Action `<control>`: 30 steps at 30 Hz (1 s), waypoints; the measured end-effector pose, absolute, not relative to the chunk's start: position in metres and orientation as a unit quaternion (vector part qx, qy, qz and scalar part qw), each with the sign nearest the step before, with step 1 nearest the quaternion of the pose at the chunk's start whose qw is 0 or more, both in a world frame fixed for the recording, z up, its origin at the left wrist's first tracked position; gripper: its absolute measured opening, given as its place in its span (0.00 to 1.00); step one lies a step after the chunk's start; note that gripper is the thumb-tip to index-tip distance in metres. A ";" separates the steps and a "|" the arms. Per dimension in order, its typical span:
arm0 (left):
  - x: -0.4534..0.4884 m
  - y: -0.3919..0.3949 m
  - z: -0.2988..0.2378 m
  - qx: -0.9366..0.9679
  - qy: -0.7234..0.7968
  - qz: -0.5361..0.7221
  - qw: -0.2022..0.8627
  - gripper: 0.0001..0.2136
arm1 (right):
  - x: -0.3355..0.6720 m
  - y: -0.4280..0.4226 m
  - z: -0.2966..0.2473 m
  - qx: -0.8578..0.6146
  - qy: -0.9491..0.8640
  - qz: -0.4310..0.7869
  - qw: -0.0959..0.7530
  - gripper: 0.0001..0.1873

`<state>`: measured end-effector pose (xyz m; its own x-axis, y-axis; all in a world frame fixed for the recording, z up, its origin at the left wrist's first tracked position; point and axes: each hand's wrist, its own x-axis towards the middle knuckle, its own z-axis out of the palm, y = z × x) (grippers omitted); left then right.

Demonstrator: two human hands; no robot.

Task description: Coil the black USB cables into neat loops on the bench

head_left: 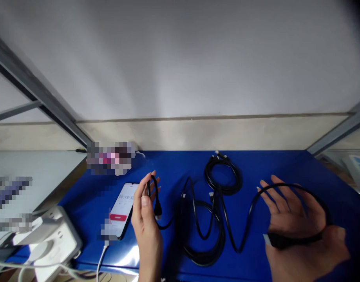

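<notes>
A long black cable (215, 231) lies in loose loops on the blue table top (180, 168). My left hand (146, 219) stands on edge with its fingers closed round one end of the cable, whose plug hangs beside the palm. My right hand (297, 223) is palm up with fingers stretched out. The other end of the cable arcs over its fingers, and a black plug lies across the palm under the thumb. A second black cable, coiled (223, 174), rests further back between the hands.
A phone (123, 209) with a timer on its screen lies left of my left hand, with a white lead plugged into it. A white power strip (47, 239) sits at the front left. Grey metal frame bars (38, 94) rise at both sides.
</notes>
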<state>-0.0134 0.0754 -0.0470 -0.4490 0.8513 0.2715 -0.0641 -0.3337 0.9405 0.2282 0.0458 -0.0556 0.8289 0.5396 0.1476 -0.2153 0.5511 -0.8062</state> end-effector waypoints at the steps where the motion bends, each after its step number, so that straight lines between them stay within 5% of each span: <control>1: -0.014 0.074 -0.046 0.411 0.478 0.706 0.322 0.18 | 0.227 0.046 -0.054 -0.419 -0.195 0.218 0.859 0.27; 13: -0.021 0.072 -0.041 0.302 0.452 0.766 0.345 0.21 | 0.220 0.037 -0.042 -0.376 -0.123 0.372 0.840 0.30; 30: -0.020 0.076 -0.050 0.324 0.447 0.749 0.367 0.18 | 0.232 0.046 -0.046 -0.410 -0.019 0.391 0.824 0.28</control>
<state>-0.0198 0.0760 -0.0502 -0.5203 0.8393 0.1574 -0.2603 -0.3314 0.9069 0.2319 0.0465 -0.0455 0.6942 0.6594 -0.2886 -0.6276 0.3582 -0.6913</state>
